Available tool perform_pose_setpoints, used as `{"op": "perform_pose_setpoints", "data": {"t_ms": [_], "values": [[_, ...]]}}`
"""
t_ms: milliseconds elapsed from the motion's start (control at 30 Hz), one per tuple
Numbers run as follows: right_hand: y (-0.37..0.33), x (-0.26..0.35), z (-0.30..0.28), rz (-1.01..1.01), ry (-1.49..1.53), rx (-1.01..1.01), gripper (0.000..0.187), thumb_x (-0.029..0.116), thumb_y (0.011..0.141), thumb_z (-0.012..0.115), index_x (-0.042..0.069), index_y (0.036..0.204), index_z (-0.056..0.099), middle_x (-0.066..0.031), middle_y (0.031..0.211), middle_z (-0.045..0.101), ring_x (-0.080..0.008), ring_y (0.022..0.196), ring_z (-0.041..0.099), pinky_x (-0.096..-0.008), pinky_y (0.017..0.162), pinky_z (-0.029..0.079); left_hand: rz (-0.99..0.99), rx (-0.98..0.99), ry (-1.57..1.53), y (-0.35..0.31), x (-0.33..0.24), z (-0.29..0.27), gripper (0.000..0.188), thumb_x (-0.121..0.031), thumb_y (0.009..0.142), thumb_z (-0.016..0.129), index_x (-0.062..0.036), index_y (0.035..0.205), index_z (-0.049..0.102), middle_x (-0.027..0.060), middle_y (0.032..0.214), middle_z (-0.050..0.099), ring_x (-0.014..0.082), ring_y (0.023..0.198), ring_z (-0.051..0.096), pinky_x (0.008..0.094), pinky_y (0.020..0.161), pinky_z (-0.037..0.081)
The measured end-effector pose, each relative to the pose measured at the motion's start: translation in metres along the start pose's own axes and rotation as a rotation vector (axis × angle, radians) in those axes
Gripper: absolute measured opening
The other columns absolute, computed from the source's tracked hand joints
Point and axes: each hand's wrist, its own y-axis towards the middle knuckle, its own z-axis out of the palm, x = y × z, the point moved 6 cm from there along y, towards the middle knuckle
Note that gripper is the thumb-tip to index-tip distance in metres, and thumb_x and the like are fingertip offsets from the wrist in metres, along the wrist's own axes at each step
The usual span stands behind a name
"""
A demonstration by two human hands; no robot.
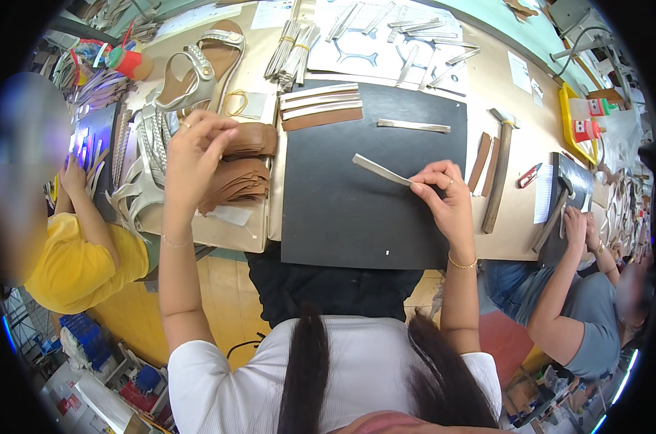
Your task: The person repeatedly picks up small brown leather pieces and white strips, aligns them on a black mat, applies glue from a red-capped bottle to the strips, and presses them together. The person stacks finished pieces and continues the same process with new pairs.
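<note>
My right hand [445, 194] pinches one end of a narrow silver strap [381, 171], which slants up and to the left above a black work mat [357, 224]. My left hand [196, 152] is raised with thumb and fingers drawn together at the edge of a stack of brown leather strips [250, 139]. Whether anything is between those fingertips I cannot make out. A second brown stack [234, 182] lies just nearer to me. On the mat's far left, silver and brown strips [321, 105] lie side by side, and a single silver strap [413, 126] lies farther right.
Sandals [203, 72] stand at the far left, near a red-capped bottle [130, 63]. Bundled strips [292, 50] and loose silver straps [407, 69] lie at the back. Right of the mat are a hammer [500, 173] and a red cutter [529, 176]. Co-workers sit on both sides.
</note>
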Motion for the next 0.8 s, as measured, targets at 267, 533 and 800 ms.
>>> {"op": "perform_pose_setpoints", "data": {"t_ms": [267,533,800], "values": [[-0.024,0.030,0.049,0.213,0.738,0.036,0.009,0.003,0.088,0.075,0.001,0.097,0.075,-0.0018,0.090,0.064,-0.0096,0.082,0.056,-0.0237,0.073,0.044,-0.062,0.177,-0.677,-0.070,-0.047,0.076,0.016,-0.002,0.087,0.074,-0.0010,0.103,0.077,0.0070,0.100,0.069,0.0122,0.089,0.064,0.0249,0.079,0.052],[-0.036,0.106,0.066,-0.512,-0.418,-0.301,0.029,0.008,0.072,0.085,0.017,0.097,0.074,0.0047,0.084,0.061,-0.0164,0.081,0.054,-0.0372,0.082,0.032,-0.402,-0.012,-1.306,-0.098,-0.037,0.113,0.032,-0.002,0.089,0.074,0.0071,0.119,0.066,0.0163,0.106,0.072,0.0163,0.089,0.069,0.0272,0.081,0.056],[-0.004,0.134,0.104,-0.536,-0.086,0.129,0.033,0.018,0.076,0.082,0.014,0.107,0.072,0.0009,0.089,0.063,-0.0190,0.084,0.057,-0.0375,0.082,0.036,-0.353,-0.242,-1.244,-0.125,0.012,0.060,0.030,-0.005,0.096,0.067,0.0061,0.123,0.063,0.0112,0.098,0.072,0.0161,0.087,0.069,0.0284,0.083,0.055]]}}
